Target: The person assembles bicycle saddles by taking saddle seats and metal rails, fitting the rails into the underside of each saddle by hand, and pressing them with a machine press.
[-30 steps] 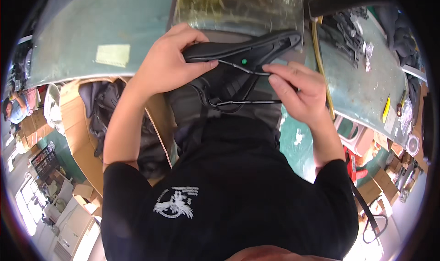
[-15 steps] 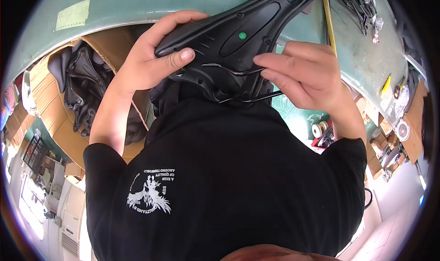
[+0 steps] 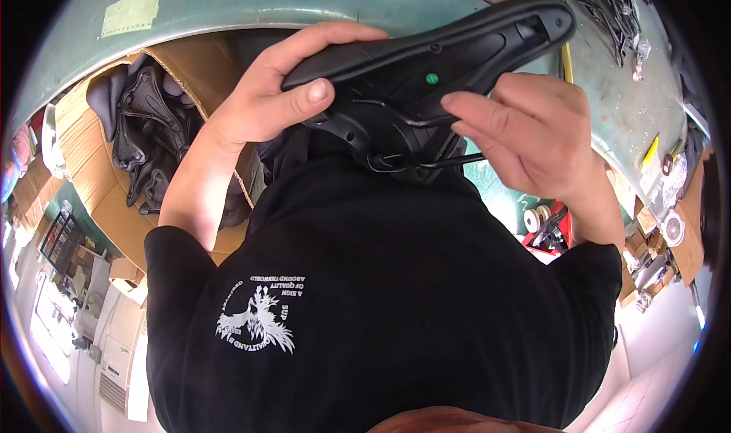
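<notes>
A black bicycle saddle (image 3: 396, 68) is tilted in front of my chest, its underside showing with a small round green sticker (image 3: 432, 78). My left hand (image 3: 278, 90) grips its wide end, thumb on the underside and fingers over the far edge. The saddle's narrow end points up to the right. In my right hand (image 3: 533, 128), thumb and fingers pinch a thin black saddle rail (image 3: 466, 159) whose bent wires lie across the underside. Whether the rail ends sit in their sockets, I cannot tell.
At left, an open cardboard box (image 3: 91, 159) holds several black saddles (image 3: 152, 113). A green worktable (image 3: 228, 3) curves across the far side. More black rails (image 3: 609, 14) lie on it at far right, beyond a yellow strip (image 3: 567, 56). White spools (image 3: 536, 218) sit below my right forearm.
The saddle and both hands have shifted a little right, and the saddle has tilted, its narrow end swinging right and down. My right hand keeps its pinch on the rail.
</notes>
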`<state>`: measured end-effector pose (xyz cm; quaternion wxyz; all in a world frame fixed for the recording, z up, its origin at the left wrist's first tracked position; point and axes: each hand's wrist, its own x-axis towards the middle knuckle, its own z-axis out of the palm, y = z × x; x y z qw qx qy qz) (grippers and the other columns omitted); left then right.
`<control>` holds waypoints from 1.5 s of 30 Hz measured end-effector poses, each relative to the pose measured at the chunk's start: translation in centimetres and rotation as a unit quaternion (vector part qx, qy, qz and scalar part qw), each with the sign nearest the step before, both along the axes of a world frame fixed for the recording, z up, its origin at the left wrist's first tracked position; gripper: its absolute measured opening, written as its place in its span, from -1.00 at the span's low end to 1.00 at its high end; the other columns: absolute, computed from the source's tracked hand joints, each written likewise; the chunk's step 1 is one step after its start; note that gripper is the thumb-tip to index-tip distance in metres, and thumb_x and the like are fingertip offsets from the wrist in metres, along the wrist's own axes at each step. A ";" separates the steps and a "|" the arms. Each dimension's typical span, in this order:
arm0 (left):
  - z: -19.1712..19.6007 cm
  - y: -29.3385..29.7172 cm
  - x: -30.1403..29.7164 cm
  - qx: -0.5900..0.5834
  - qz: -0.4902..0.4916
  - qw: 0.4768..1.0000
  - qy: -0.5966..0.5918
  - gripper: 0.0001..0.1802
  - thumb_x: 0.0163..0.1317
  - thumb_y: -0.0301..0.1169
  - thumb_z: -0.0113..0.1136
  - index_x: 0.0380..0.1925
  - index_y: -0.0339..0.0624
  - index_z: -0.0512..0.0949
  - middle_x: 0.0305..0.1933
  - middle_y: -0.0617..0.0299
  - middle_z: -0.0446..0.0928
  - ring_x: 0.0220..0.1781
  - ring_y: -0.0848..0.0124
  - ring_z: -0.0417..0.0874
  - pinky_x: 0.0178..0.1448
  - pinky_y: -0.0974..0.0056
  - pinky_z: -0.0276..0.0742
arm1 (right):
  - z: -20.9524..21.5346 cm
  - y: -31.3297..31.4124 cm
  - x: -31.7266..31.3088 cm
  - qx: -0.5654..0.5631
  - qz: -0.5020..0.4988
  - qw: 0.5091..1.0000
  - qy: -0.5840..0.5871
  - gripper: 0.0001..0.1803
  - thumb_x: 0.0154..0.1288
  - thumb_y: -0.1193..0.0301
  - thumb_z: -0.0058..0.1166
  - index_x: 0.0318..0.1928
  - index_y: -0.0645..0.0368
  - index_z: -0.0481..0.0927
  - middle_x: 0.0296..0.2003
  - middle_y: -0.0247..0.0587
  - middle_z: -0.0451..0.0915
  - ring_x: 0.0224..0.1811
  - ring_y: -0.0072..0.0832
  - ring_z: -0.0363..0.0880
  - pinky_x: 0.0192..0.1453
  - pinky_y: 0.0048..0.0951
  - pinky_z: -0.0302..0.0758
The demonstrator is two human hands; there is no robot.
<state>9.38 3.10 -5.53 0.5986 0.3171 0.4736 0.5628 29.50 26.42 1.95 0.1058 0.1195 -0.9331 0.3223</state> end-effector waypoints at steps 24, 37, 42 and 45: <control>2.1 1.9 0.6 0.006 0.060 0.988 0.145 -0.54 0.48 -0.34 0.20 0.28 -0.37 0.56 0.22 0.07 0.64 0.27 0.33 0.61 0.38 0.23 0.46 | -0.1 1.4 -4.2 0.057 0.061 0.996 0.007 -0.72 0.01 0.33 0.44 -0.20 -0.02 0.74 -0.43 -0.37 0.50 -0.36 -0.35 0.62 -0.35 -0.26 0.55; 3.8 17.0 -3.5 0.149 0.314 0.736 0.581 -0.63 0.37 -0.25 0.39 0.00 -0.32 0.65 0.20 -0.13 0.61 0.17 0.02 0.64 0.26 0.12 0.54 | -5.0 5.4 -9.7 0.063 -0.461 0.869 0.171 -0.53 0.13 0.30 0.30 0.07 0.20 0.65 -0.28 -0.01 0.62 -0.31 -0.03 0.71 -0.22 -0.13 0.70; 1.8 21.6 -6.5 0.163 0.312 0.615 0.705 -0.74 0.26 -0.42 0.38 -0.57 -0.32 0.63 0.10 -0.03 0.71 -0.06 -0.03 0.74 0.04 0.02 0.65 | -6.5 7.7 -13.8 0.076 -0.488 0.830 0.260 -0.57 0.01 0.32 0.30 -0.03 0.12 0.71 -0.34 -0.13 0.57 -0.39 -0.15 0.68 -0.39 -0.18 0.64; 1.8 22.1 -7.2 0.148 0.326 0.649 0.672 -0.75 0.34 -0.36 0.34 -0.43 -0.34 0.67 0.10 -0.02 0.71 -0.04 0.02 0.76 0.01 0.12 0.67 | -6.6 8.4 -14.7 0.073 -0.487 0.820 0.290 -0.56 0.01 0.31 0.31 -0.02 0.09 0.70 -0.33 -0.15 0.55 -0.41 -0.15 0.67 -0.40 -0.18 0.64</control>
